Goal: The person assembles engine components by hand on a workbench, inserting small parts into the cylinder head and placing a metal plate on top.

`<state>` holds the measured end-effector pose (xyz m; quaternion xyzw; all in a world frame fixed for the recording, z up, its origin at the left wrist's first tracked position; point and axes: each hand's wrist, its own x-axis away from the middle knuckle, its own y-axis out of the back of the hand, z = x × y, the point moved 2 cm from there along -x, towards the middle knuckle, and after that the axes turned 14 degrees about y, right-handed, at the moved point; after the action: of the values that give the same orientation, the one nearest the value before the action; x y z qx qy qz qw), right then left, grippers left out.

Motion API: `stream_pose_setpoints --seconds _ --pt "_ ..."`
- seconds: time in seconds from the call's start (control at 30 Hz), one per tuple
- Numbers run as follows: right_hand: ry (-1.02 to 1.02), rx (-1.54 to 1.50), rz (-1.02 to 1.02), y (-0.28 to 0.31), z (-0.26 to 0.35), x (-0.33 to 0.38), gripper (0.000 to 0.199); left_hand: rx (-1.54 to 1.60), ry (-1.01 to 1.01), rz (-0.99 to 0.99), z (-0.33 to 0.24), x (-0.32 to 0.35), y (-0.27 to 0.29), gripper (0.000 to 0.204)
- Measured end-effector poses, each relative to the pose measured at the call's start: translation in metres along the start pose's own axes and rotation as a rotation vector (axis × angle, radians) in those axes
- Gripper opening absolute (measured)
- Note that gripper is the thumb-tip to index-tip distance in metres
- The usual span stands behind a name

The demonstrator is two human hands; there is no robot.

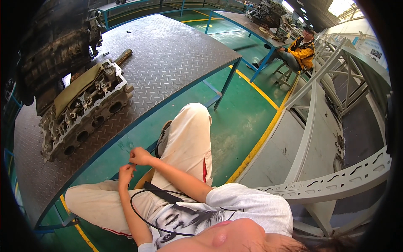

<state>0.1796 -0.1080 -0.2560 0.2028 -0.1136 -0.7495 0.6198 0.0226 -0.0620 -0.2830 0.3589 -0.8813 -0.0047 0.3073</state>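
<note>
In front of my knees, off the near edge of the table, both my hands are close together with bent fingers. My right hand (140,156) is pinched just above my left hand (126,172), and its fingertips almost meet the left ones. Something small and dark seems to sit between them, too small to name. On the table to the left lies a metal engine cylinder head (97,121) with round ports along its side. An olive cloth (77,90) is draped along its top. Neither hand touches the cylinder head.
A large dark engine part (56,50) stands behind the cylinder head on the tread-plate table (168,54). A wooden handle (124,56) and a small bolt (105,53) lie nearby. Grey metal racking (306,138) is at my right. A person in a yellow jacket (302,52) sits by another table.
</note>
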Motion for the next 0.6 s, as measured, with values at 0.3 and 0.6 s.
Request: stream_pose_setpoints --seconds 0.3,0.6 --pt "0.081 0.173 0.004 -0.023 0.024 0.008 0.019 -0.016 -0.068 -0.359 0.025 -0.015 0.011 0.022" --pt "-0.049 0.082 -0.111 -0.024 0.027 0.007 0.021 0.157 -0.133 -0.412 0.028 -0.019 0.011 0.03"
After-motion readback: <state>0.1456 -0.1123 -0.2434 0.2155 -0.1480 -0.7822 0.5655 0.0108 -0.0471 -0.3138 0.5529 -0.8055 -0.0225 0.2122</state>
